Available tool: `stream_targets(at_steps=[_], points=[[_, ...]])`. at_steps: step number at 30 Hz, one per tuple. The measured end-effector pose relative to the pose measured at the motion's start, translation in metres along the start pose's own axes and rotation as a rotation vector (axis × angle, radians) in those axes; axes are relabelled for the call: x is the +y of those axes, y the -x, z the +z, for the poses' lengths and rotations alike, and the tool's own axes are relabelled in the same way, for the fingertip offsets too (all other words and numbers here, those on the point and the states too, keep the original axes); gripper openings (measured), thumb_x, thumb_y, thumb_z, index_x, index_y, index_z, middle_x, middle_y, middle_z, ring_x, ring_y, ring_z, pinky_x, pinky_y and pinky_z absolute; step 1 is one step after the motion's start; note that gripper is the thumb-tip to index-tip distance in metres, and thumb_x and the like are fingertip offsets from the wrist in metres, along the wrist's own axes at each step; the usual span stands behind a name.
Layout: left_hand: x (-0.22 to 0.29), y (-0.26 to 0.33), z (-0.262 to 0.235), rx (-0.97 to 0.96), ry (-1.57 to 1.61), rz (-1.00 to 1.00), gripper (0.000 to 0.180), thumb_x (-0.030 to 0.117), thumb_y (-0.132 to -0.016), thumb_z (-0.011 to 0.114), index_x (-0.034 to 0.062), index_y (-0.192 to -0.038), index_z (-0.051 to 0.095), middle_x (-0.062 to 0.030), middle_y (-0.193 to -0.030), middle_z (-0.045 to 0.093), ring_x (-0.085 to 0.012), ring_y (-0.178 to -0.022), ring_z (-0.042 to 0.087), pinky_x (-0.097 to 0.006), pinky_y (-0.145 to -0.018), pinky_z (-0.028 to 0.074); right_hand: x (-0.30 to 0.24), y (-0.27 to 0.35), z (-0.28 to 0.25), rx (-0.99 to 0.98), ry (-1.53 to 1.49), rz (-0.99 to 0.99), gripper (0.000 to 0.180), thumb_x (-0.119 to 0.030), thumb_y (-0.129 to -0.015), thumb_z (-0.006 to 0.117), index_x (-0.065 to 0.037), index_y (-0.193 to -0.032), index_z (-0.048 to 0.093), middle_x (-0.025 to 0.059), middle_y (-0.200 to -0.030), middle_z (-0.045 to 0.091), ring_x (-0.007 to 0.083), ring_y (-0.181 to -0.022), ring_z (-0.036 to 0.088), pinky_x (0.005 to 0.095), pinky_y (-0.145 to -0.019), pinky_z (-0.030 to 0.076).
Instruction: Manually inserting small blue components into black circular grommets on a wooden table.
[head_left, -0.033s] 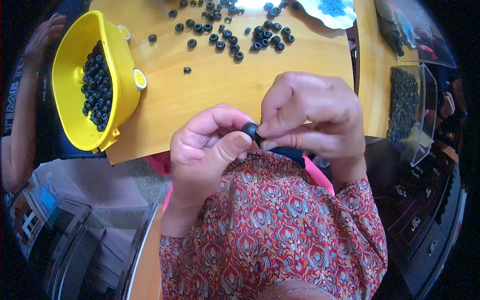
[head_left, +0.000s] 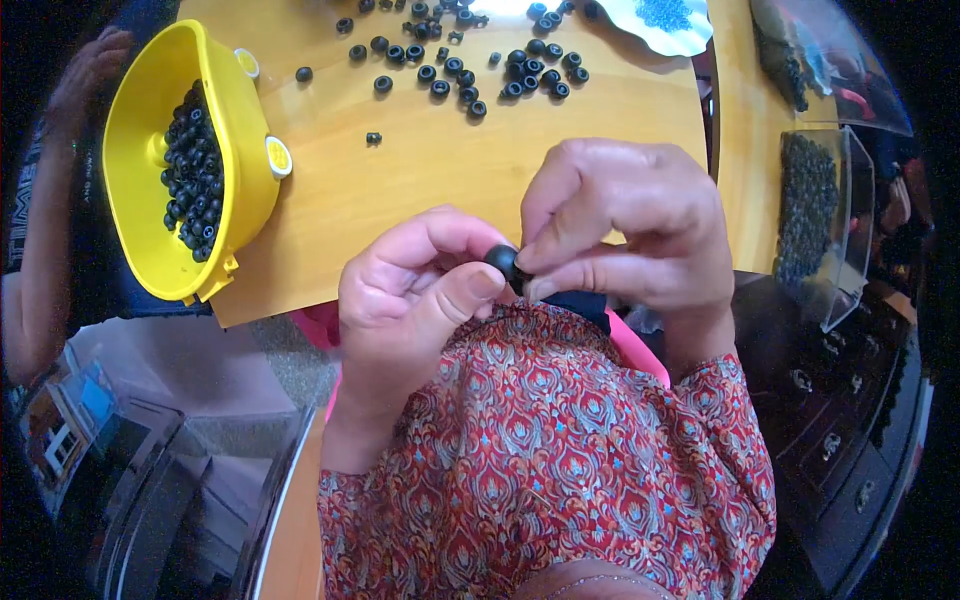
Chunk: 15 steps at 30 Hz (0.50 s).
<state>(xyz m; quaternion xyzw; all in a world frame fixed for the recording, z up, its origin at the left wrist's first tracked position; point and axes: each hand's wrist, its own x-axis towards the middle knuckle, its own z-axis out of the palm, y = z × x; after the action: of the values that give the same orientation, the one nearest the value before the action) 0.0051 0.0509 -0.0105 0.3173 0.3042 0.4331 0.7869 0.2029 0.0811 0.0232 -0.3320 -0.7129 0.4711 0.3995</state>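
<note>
A small round black knob-like piece (head_left: 501, 262) is held between my two hands, just past the table's near edge. My left hand (head_left: 415, 290) pinches it from the left with thumb and fingers. From the right, my right hand (head_left: 630, 225) grips its other side with thumb and forefinger; whatever lies between those fingertips is mostly hidden. More round black pieces (head_left: 468, 95), some showing a ring-shaped open face, lie scattered over the far part of the table. One small black fitting (head_left: 373, 138) lies apart from them, nearer to me.
At the left stands a yellow tub (head_left: 262, 200) with many black pieces inside. A white wavy-edged dish (head_left: 690, 42) of small blue bits is at the far right. Beyond the wooden table (head_left: 330, 230), a clear box (head_left: 848, 200) holds dark pieces. Another person's arm (head_left: 50, 220) is at far left.
Both hands stay almost in place around the black piece. My right hand's fingers have shifted very slightly.
</note>
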Motion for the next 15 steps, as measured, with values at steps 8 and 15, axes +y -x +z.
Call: stream_targets(at_steps=[8, 15], points=[[0.013, -0.001, 0.001, -0.01, 0.003, -0.051, 0.021, -0.002, -0.081, 0.066, -0.0066, -0.1, 0.059, -0.0059, -0.09, 0.062, -0.0112, -0.081, 0.06, -0.021, -0.073, 0.049, 0.006, -0.007, 0.0, -0.056, -0.098, 0.046, 0.025, -0.012, -0.066, 0.077, 0.002, -0.086, 0.07, 0.008, -0.071, 0.064, 0.0179, -0.065, 0.06, 0.0273, -0.057, 0.045], [0.019, -0.002, -0.005, -0.092, 0.024, -0.119, 0.02, -0.001, -0.08, 0.068, -0.0065, -0.098, 0.06, -0.0066, -0.089, 0.061, -0.0107, -0.079, 0.06, -0.02, -0.072, 0.048, 0.004, -0.01, 0.0, -0.142, -0.097, -0.024, 0.031, -0.014, -0.067, 0.076, 0.004, -0.093, 0.071, 0.0067, -0.068, 0.059, 0.0151, -0.063, 0.057, 0.0262, -0.054, 0.043]])
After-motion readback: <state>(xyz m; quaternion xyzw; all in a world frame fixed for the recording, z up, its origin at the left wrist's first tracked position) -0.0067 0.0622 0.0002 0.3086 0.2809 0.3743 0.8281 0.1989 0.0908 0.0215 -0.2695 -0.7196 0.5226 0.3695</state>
